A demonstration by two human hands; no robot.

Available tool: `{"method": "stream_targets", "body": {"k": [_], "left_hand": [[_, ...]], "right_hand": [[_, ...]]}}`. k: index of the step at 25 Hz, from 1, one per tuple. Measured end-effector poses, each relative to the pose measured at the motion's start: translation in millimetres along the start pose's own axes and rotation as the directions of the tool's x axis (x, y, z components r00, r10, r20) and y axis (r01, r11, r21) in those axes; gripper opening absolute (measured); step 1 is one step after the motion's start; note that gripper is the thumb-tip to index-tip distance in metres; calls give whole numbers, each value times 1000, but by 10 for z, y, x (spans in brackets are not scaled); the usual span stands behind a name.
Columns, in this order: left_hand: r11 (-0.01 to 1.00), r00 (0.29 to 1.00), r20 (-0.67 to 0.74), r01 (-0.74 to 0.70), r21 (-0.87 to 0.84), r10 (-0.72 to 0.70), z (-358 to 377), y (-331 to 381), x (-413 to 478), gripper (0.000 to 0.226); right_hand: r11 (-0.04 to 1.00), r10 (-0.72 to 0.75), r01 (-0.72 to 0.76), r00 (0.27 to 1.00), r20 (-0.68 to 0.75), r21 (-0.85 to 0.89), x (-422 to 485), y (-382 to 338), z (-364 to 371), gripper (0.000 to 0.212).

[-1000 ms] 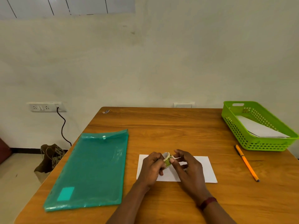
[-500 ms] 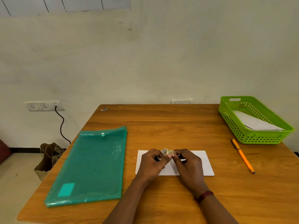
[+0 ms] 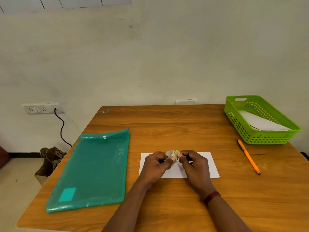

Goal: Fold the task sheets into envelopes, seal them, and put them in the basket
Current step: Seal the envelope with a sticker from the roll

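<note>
Both hands on the tape
My left hand (image 3: 157,166) grips the small tape roll (image 3: 170,153), my right hand (image 3: 194,166) pinches its edge (fingers curled tight). They cover the middle of the folded white sheet (image 3: 212,164), flat, long side running left to right. Orange pen (image 3: 248,157) and green basket (image 3: 260,141) sit right, teal folder (image 3: 93,168) left.

Office: desk (image 3: 167,124), document folder (image 3: 93,168), pen (image 3: 248,156).

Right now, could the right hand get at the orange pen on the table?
Probably yes. The pen lies on bare table to the right of the right hand, with nothing between them. But that hand pinches the tape roll, which the left hand also holds, so it must let go first.
</note>
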State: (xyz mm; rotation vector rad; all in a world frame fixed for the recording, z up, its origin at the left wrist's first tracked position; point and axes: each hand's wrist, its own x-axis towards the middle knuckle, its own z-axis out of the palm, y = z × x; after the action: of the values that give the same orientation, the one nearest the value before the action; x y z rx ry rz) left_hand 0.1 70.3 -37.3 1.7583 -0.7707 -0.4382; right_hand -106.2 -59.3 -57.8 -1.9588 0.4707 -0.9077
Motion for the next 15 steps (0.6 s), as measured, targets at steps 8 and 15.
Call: {"method": "stream_targets", "body": {"k": [8,15], "left_hand": [[1000,1000,12,9,-5,-9,1,-85,40,20],[996,996,2,-88,33,88,9,-144,59,17]], "right_hand": [[976,156,-156,988,15,153,7,-52,-20,27],[992,107,-112,991,80,62,6,-55,-32,18]]}}
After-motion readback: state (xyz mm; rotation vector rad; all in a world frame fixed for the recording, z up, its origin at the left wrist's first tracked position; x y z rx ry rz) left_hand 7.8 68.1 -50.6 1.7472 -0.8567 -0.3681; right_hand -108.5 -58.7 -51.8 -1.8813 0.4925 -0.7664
